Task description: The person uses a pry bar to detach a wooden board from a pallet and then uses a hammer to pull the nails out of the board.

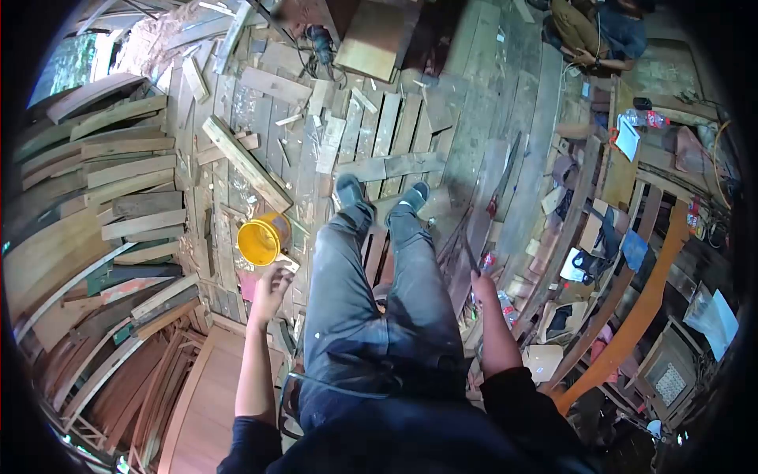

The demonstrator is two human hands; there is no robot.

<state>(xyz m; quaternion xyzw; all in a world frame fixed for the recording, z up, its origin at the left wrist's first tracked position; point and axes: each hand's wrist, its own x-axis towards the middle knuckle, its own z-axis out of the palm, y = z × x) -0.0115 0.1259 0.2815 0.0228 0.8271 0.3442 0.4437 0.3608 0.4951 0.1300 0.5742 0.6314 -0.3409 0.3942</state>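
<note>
Beside the yellow bucket [260,239], at its near rim, my left hand [271,291] pinches a small pale flat piece [287,263] that looks like wood. The bucket lies tipped, with its mouth towards me. My right hand [484,289] is off to the right of my legs, fingers closed round the end of a thin dark stick [469,251]. The stick runs away from me over the floor planks; its far end is blurred. My shoes [350,191] rest on the plank floor between the two hands.
Stacked boards [126,170] line the left side, and a wooden panel [207,395] lies near my left forearm. A long plank [246,162] crosses the floor ahead among scraps. Cluttered shelves [600,237] run along the right. Another person [596,35] sits at the far right.
</note>
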